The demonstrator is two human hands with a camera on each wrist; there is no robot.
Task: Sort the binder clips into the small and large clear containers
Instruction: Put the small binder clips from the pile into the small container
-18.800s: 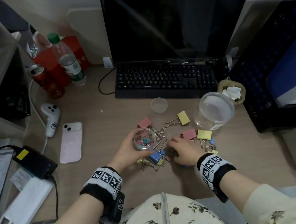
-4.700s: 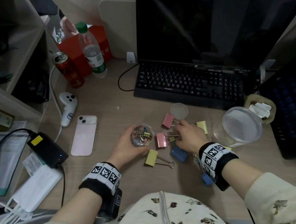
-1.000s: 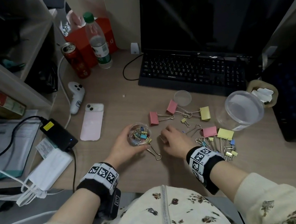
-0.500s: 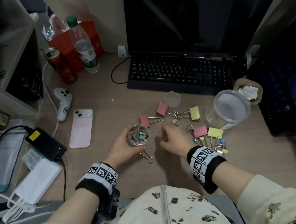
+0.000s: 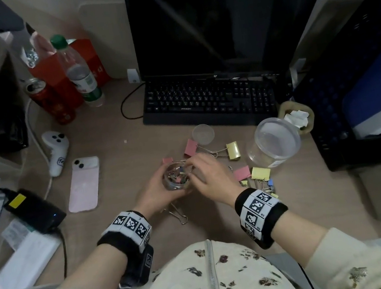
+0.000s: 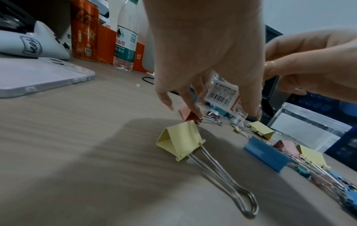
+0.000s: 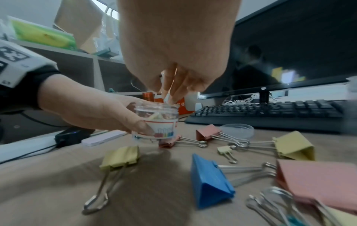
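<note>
Since half a second ago our right hand (image 5: 210, 176) has come off the desk and up over the mouth of the small clear plastic jar (image 5: 175, 176), its fingertips (image 7: 170, 97) bunched together just above the rim. They seem to pinch something pale, but we cannot tell whether it is a clip. Our left hand (image 5: 156, 190) grips the jar around its side, thumb on the printed label, holding it slightly above the wooden desk (image 5: 117, 155). Inside the jar we see a heap of small coloured binder clips (image 5: 176, 173).

Beneath and beside the jar lie large clips: a yellow large binder clip (image 6: 180, 141) nearest our body, a blue large binder clip (image 7: 209, 181) to its right, and a pink large binder clip (image 7: 316, 182) just beyond that. Farther out, another pink clip (image 5: 190, 147) and a yellow clip (image 5: 233, 150) lie with their wire handles meeting. A small yellow binder clip (image 7: 225, 150) sits between them and the blue one.

To the right stands the large clear plastic container (image 5: 274, 143), well apart from the jar. The jar's round clear lid (image 5: 203, 134) rests near the black keyboard (image 5: 207, 97).
</note>
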